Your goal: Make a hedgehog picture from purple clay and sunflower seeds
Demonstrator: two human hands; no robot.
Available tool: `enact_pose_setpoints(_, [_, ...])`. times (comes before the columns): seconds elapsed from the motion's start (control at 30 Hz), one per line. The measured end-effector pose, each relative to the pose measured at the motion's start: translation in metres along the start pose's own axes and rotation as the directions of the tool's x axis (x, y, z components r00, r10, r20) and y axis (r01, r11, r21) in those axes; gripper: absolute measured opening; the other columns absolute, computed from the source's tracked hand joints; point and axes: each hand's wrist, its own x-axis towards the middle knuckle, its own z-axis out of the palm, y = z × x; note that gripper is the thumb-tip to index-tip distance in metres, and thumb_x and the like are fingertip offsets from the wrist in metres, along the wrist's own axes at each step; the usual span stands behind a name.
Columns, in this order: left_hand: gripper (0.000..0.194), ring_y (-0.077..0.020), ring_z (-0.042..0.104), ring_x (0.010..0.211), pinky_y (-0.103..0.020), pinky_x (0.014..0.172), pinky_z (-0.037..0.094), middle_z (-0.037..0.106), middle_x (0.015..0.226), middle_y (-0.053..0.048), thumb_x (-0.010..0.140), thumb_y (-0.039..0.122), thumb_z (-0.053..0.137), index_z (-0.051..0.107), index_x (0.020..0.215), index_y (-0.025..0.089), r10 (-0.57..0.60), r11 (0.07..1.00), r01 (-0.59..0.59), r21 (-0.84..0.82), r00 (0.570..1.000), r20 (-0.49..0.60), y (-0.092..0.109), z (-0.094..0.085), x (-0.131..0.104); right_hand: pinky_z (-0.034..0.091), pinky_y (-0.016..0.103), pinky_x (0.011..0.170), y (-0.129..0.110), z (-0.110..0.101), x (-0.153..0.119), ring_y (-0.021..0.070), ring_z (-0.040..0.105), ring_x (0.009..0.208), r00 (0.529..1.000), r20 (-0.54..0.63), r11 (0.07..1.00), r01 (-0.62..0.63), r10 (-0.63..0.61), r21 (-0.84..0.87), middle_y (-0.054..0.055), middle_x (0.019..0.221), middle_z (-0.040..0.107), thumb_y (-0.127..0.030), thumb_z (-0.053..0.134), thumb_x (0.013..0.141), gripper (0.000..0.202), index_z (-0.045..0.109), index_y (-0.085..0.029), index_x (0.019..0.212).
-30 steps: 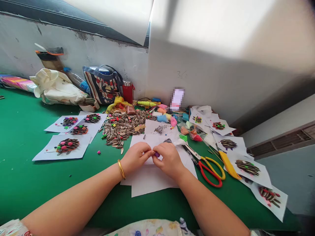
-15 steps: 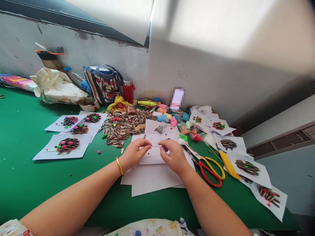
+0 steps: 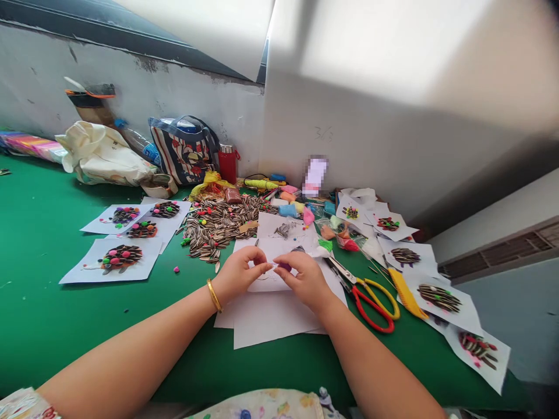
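Note:
My left hand (image 3: 242,270), with a gold bangle at its wrist, is closed in a pinch above white paper (image 3: 271,314). What lies between its fingertips is too small to make out. Fingertip to fingertip with it, my right hand (image 3: 308,279) is closed on a lump of purple modelling clay (image 3: 285,267), mostly hidden by the fingers. Beneath both hands a sheet with a printed outline is largely covered. Just beyond lies another sheet (image 3: 266,224) bearing a small heap of grey bits. Striped sunflower seeds (image 3: 227,221) are piled to the left of it.
Scissors (image 3: 375,299) with red and yellow handles lie right of my right hand, near a yellow strip (image 3: 407,294). Seed-and-clay hedgehog pictures (image 3: 122,259) sit at both sides. Bagged coloured clay (image 3: 345,235), a red bottle (image 3: 227,164) and a patterned bag (image 3: 183,151) stand farther back.
My hands have come together, the right one moving left, so that their fingertips now nearly touch. The purple clay has moved left with my right hand.

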Motion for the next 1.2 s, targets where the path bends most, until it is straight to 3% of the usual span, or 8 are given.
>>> enact_pose_setpoints(0.2, [0.023,-0.0171,0.061,0.079,-0.029,0.075,0.048,0.068,0.082,-0.002,0.088,0.04,0.056,0.067,0.083,0.02,0.035,0.999,-0.034,0.041,0.999,-0.021,-0.006,-0.002,0.002,0.042,0.029,0.066,0.004,-0.008,0.0,0.0159,0.055,0.07,0.997,0.009,0.997,-0.071,0.071,-0.014,0.002,0.074,0.063,-0.046,0.051,0.094,0.029,0.065,-0.02,0.088])
enact_pose_setpoints(0.33, [0.023,-0.0191,0.064,0.09,-0.031,0.084,0.049,0.072,0.094,-0.003,0.088,0.039,0.056,0.07,0.093,0.022,-0.008,1.0,0.008,0.014,0.999,-0.043,-0.01,-0.002,0.004,0.046,0.029,0.074,0.009,-0.013,0.0,0.0176,0.058,0.083,0.986,-0.061,0.988,-0.152,0.153,0.031,0.005,0.095,0.065,-0.04,0.054,0.092,0.027,0.062,-0.02,0.109])
enact_pose_setpoints(0.47, [0.025,-0.0181,0.063,0.08,-0.03,0.076,0.049,0.07,0.084,-0.002,0.086,0.044,0.057,0.068,0.083,0.021,-0.016,1.0,0.017,0.024,0.999,-0.043,-0.008,-0.004,0.004,0.048,0.032,0.084,0.016,-0.012,0.001,0.0183,0.061,0.094,0.98,-0.059,0.976,-0.18,0.188,0.119,0.007,0.108,0.066,-0.032,0.055,0.091,0.032,0.059,-0.021,0.12])
enact_pose_setpoints(0.6, [0.032,-0.0161,0.057,0.069,-0.028,0.066,0.046,0.064,0.072,0.0,0.086,0.048,0.057,0.062,0.073,0.02,0.01,0.999,-0.007,0.047,0.998,-0.065,-0.003,-0.005,0.003,0.049,0.03,0.075,0.021,-0.011,0.002,0.0171,0.061,0.08,0.974,-0.052,0.966,-0.211,0.221,0.151,0.004,0.09,0.067,-0.04,0.065,0.086,0.023,0.064,-0.02,0.098])
enact_pose_setpoints(0.77, [0.03,-0.0161,0.057,0.07,-0.029,0.067,0.047,0.063,0.073,-0.001,0.087,0.047,0.057,0.062,0.075,0.02,0.029,0.999,-0.026,0.042,0.997,-0.071,-0.001,-0.004,0.002,0.042,0.028,0.064,0.022,-0.015,0.003,0.016,0.053,0.068,0.979,-0.098,0.981,-0.185,0.179,-0.052,0.001,0.071,0.06,-0.05,0.063,0.086,0.033,0.061,-0.02,0.075])
enact_pose_setpoints(1.0, [0.021,-0.0196,0.065,0.09,-0.033,0.084,0.05,0.072,0.094,-0.004,0.088,0.036,0.057,0.069,0.094,0.021,0.017,1.0,-0.016,0.007,0.998,-0.059,-0.008,-0.002,0.002,0.046,0.033,0.085,0.029,-0.019,0.004,0.0211,0.06,0.098,0.972,-0.182,0.983,-0.167,0.15,-0.078,0.009,0.111,0.067,-0.033,0.051,0.094,0.028,0.062,-0.02,0.117])
enact_pose_setpoints(1.07, [0.023,-0.0192,0.065,0.089,-0.033,0.084,0.05,0.072,0.093,-0.004,0.091,0.036,0.052,0.069,0.095,0.021,0.016,1.0,-0.017,-0.006,0.999,-0.037,-0.009,-0.002,0.002,0.046,0.032,0.083,0.029,-0.024,0.004,0.0208,0.061,0.097,0.972,-0.15,0.972,-0.2,0.18,-0.125,0.008,0.11,0.068,-0.033,0.049,0.095,0.028,0.064,-0.021,0.115])
enact_pose_setpoints(1.2, [0.026,-0.0185,0.065,0.084,-0.032,0.079,0.05,0.071,0.087,-0.004,0.093,0.038,0.049,0.068,0.089,0.02,0.015,1.0,-0.016,-0.018,1.0,-0.018,-0.009,-0.002,0.002,0.041,0.029,0.068,0.024,-0.038,0.003,0.0187,0.06,0.081,0.968,0.064,0.92,-0.209,0.243,-0.332,0.004,0.088,0.069,-0.032,0.052,0.092,0.02,0.069,-0.023,0.09])
